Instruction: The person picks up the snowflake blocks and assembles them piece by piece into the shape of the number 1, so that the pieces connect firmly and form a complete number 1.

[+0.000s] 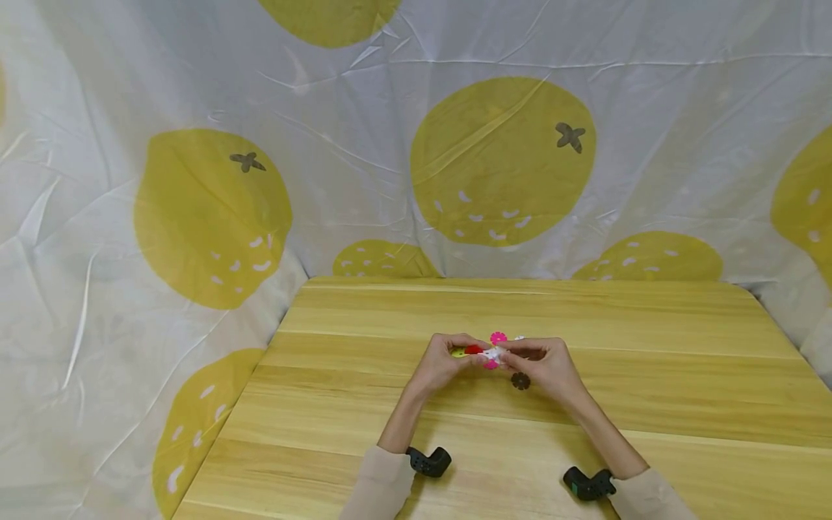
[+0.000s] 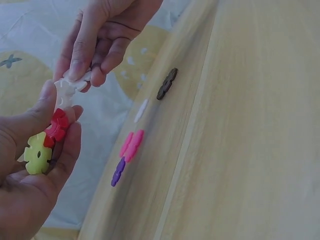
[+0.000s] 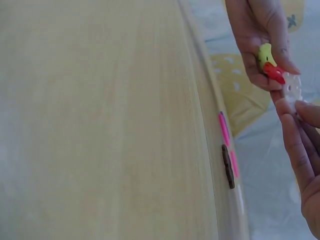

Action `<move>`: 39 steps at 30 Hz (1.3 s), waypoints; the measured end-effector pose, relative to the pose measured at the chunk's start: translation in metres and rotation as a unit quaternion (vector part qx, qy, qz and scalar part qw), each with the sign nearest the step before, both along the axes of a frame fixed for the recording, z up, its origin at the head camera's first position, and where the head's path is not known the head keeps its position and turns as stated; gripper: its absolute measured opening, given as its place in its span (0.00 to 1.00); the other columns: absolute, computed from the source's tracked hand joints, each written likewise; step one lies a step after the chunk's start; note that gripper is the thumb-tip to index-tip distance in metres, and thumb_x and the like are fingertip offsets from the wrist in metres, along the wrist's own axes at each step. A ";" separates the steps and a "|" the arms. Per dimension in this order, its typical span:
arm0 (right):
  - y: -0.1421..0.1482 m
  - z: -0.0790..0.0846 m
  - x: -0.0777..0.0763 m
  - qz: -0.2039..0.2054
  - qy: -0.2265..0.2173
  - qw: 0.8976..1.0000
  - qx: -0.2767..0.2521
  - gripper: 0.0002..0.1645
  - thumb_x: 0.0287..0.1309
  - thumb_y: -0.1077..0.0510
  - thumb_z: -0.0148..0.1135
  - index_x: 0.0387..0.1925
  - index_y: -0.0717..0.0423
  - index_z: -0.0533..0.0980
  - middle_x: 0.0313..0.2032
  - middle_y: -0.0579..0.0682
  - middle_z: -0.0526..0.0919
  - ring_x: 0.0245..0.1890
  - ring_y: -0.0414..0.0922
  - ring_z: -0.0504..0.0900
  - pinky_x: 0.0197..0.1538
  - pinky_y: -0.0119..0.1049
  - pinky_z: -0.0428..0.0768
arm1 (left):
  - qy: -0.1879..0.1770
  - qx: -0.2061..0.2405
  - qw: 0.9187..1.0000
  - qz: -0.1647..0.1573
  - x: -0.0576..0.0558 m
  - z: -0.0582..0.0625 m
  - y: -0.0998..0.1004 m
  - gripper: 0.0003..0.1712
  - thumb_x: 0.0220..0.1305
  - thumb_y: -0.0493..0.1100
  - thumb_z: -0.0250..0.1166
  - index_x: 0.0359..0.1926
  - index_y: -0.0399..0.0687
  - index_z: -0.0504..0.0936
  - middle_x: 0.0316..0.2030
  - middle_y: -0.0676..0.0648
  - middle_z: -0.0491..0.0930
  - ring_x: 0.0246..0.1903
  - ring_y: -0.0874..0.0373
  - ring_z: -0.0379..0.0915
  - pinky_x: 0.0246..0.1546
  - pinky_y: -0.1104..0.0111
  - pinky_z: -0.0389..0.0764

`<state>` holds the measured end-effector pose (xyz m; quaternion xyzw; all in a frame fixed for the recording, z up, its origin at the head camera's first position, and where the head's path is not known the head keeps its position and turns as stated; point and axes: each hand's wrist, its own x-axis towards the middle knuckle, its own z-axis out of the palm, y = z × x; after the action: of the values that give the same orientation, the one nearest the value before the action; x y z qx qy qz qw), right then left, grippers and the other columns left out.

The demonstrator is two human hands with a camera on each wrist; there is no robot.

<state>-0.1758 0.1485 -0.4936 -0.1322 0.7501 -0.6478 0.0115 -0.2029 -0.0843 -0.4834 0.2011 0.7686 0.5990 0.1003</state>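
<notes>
Above the table, my left hand (image 1: pixel 442 365) grips a short chain of flower-shaped interlocking discs. A yellow-green disc (image 2: pixel 37 154) lies against its palm, joined to a red disc (image 2: pixel 58 125), with a white disc (image 2: pixel 63 94) beyond that. Between its thumb and fingers, my right hand (image 1: pixel 549 367) pinches another white disc (image 2: pixel 80 79) at the free end of the chain. The two white discs meet edge to edge; fingertips partly cover the contact, so I cannot tell how far they are slotted together.
On the wooden table (image 1: pixel 325 404) beneath the hands lie loose discs: a dark brown disc (image 1: pixel 521 380), pink discs (image 2: pixel 132 146), a purple disc (image 2: pixel 118 172) and a white disc (image 2: pixel 141 110). A lemon-patterned cloth (image 1: pixel 364 166) hangs behind the table's far edge.
</notes>
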 end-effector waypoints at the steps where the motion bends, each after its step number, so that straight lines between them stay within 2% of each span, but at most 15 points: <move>1: 0.000 0.000 0.000 -0.001 -0.001 1.000 0.004 0.16 0.63 0.59 0.73 0.48 0.65 0.87 0.41 0.63 0.91 0.35 0.56 0.92 0.36 0.43 0.89 | -0.003 0.000 1.000 0.001 0.000 0.000 0.000 0.11 0.63 0.37 0.74 0.47 0.42 0.91 0.47 0.41 0.90 0.47 0.62 0.82 0.52 0.67 0.81; 6: 0.000 -0.001 -0.001 -0.001 -0.013 1.000 0.008 0.17 0.63 0.57 0.73 0.49 0.63 0.87 0.42 0.63 0.90 0.37 0.55 0.91 0.38 0.43 0.89 | -0.012 -0.002 1.000 0.001 0.001 0.002 0.000 0.12 0.64 0.39 0.74 0.47 0.43 0.91 0.48 0.41 0.90 0.50 0.59 0.82 0.53 0.66 0.80; 13: 0.000 -0.001 -0.003 0.011 -0.021 1.000 -0.013 0.18 0.64 0.58 0.72 0.51 0.67 0.85 0.43 0.63 0.90 0.38 0.57 0.92 0.41 0.45 0.89 | -0.025 -0.017 1.000 -0.001 0.001 0.002 -0.001 0.12 0.66 0.37 0.72 0.50 0.44 0.90 0.50 0.43 0.89 0.52 0.59 0.78 0.54 0.67 0.79; 19: -0.001 -0.001 -0.002 0.006 -0.024 1.000 -0.012 0.18 0.63 0.58 0.72 0.50 0.67 0.85 0.42 0.61 0.91 0.38 0.57 0.92 0.40 0.45 0.89 | -0.021 -0.016 1.000 -0.002 0.003 0.003 0.001 0.11 0.66 0.37 0.72 0.49 0.43 0.90 0.50 0.42 0.89 0.51 0.61 0.78 0.55 0.66 0.78; 24: 0.000 0.000 -0.002 0.003 -0.026 1.000 -0.009 0.18 0.63 0.58 0.73 0.50 0.66 0.85 0.43 0.65 0.90 0.37 0.57 0.92 0.40 0.44 0.90 | -0.019 -0.017 1.000 0.000 0.003 0.003 0.003 0.10 0.66 0.38 0.72 0.48 0.44 0.91 0.49 0.43 0.90 0.51 0.62 0.78 0.56 0.65 0.78; 30: 0.000 -0.001 -0.003 0.009 -0.024 1.000 -0.005 0.18 0.64 0.59 0.72 0.51 0.67 0.84 0.44 0.69 0.89 0.38 0.56 0.92 0.41 0.45 0.89 | -0.022 -0.010 1.000 0.003 0.003 0.002 0.003 0.10 0.66 0.38 0.72 0.47 0.44 0.91 0.48 0.43 0.90 0.52 0.61 0.79 0.58 0.63 0.77; 39: 0.000 -0.002 -0.004 0.011 -0.019 1.000 -0.001 0.17 0.65 0.58 0.71 0.51 0.65 0.85 0.44 0.67 0.89 0.39 0.55 0.91 0.41 0.45 0.89 | -0.026 0.004 1.000 0.013 0.002 0.001 0.004 0.09 0.66 0.39 0.72 0.45 0.43 0.91 0.48 0.42 0.89 0.51 0.60 0.78 0.56 0.62 0.76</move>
<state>-0.1802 0.1481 -0.4956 -0.1279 0.7479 -0.6505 0.0323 -0.2011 -0.0805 -0.4822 0.1756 0.7658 0.6086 0.1113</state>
